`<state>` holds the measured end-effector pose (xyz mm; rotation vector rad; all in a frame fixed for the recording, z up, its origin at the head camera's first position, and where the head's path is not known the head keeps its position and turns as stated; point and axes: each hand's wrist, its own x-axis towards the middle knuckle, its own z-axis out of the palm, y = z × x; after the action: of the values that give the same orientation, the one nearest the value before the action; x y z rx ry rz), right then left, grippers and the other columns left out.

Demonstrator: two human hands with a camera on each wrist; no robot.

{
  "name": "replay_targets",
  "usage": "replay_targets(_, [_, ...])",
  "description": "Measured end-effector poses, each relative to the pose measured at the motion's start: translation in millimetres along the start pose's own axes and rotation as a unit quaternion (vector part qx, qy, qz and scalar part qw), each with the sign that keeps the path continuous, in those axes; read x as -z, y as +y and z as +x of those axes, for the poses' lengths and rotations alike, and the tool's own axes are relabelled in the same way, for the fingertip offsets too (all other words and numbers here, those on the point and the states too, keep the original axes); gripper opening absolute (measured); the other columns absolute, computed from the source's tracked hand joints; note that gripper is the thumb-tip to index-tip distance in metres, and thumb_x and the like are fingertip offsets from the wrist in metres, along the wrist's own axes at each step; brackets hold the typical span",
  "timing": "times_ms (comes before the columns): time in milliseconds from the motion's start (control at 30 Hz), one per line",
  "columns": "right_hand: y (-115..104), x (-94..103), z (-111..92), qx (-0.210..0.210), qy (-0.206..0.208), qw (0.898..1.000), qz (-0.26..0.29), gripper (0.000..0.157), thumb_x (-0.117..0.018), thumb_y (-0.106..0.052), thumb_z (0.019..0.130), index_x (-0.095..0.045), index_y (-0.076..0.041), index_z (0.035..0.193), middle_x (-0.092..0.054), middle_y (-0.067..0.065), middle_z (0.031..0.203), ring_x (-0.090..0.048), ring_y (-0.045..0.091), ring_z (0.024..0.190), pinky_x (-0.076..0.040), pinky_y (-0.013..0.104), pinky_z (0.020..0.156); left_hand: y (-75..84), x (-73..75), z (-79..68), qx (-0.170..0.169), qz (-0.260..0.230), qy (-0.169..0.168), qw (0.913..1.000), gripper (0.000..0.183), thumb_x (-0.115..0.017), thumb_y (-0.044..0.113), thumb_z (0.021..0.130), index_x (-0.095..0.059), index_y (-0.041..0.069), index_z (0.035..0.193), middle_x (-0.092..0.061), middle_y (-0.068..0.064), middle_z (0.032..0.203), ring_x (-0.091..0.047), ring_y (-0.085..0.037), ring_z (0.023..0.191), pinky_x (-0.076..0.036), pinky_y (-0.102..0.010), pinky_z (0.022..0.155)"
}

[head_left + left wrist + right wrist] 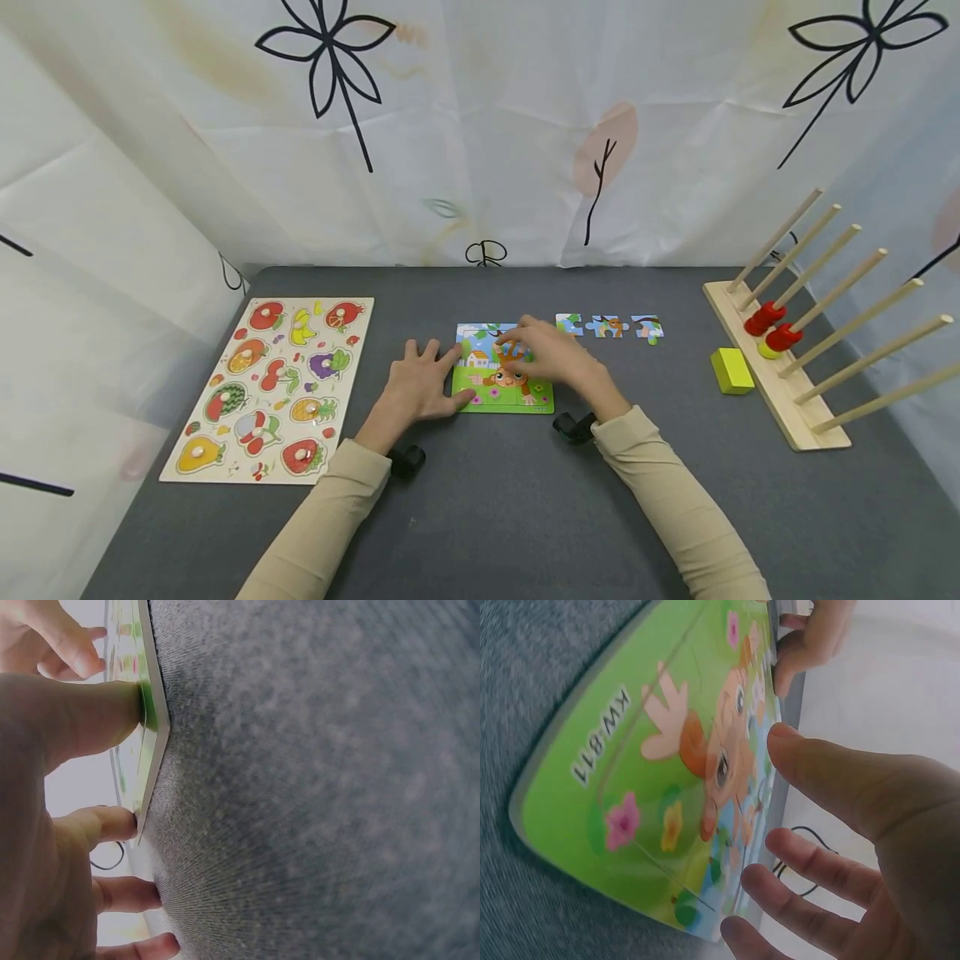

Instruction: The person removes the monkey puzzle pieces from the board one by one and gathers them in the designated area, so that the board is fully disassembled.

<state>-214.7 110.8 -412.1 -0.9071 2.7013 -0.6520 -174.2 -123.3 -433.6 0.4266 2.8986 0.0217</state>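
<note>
A picture puzzle board (487, 403) with a cartoon monkey on green grass lies flat in the middle of the table. My left hand (416, 383) is spread at its left side. In the left wrist view, the thumb (105, 716) rests on the board's corner and the index finger touches the edge, while the other fingertips reach the tabletop. Over the upper right of the puzzle is my right hand (558, 354), fingers loosely bent. Its thumb (817, 769) and fingers stand apart in the right wrist view, with nothing visible between them. Part of the picture is hidden beneath that hand.
Three loose jigsaw pieces (606, 327) lie in a row beyond the right hand. At the left is a fruit knob board (285, 417). On the right stand a wooden peg rack (813, 417) with red and yellow rings (783, 337) and a yellow block (731, 371).
</note>
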Motion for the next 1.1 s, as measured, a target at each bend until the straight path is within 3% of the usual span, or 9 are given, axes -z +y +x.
replay_targets(233, [0.0, -5.5, 3.6, -0.020, -0.020, 1.000, -0.012, 0.037, -0.070, -0.031, 0.098, -0.069, -0.016, 0.132, -0.063, 0.013, 0.116, -0.062, 0.026, 0.101, -0.054, 0.042, 0.085, 0.4, 0.5, -0.3, 0.000, 0.001, -0.001, 1.0000, 0.078, -0.053, 0.068, 0.094, -0.039, 0.026, 0.158, -0.049, -0.018, 0.146, -0.046, -0.044, 0.125, -0.058, -0.053, 0.077])
replay_targets(567, [-1.2, -7.3, 2.5, -0.046, -0.015, 0.998, -0.042, 0.041, -0.070, -0.034, 0.098, -0.067, -0.021, 0.136, -0.059, 0.011, 0.120, -0.052, 0.025, 0.099, -0.049, 0.042, 0.083, 0.8, 0.8, -0.5, 0.003, 0.003, -0.003, 1.0000, 0.078, -0.054, 0.067, 0.093, -0.039, 0.025, 0.158, -0.049, -0.017, 0.147, -0.047, -0.044, 0.125, -0.057, -0.053, 0.079])
replay_targets(1100, [-0.7, -7.2, 0.0, -0.043, -0.015, 0.998, -0.052, 0.044, -0.069, -0.035, 0.098, -0.065, -0.020, 0.139, -0.056, 0.015, 0.130, -0.048, 0.027, 0.100, -0.048, 0.043, 0.082, 0.9, -0.7, 1.7, 0.003, 0.003, -0.008, 1.0000, 0.078, -0.053, 0.067, 0.094, -0.038, 0.026, 0.158, -0.048, -0.018, 0.148, -0.045, -0.045, 0.129, -0.057, -0.055, 0.083])
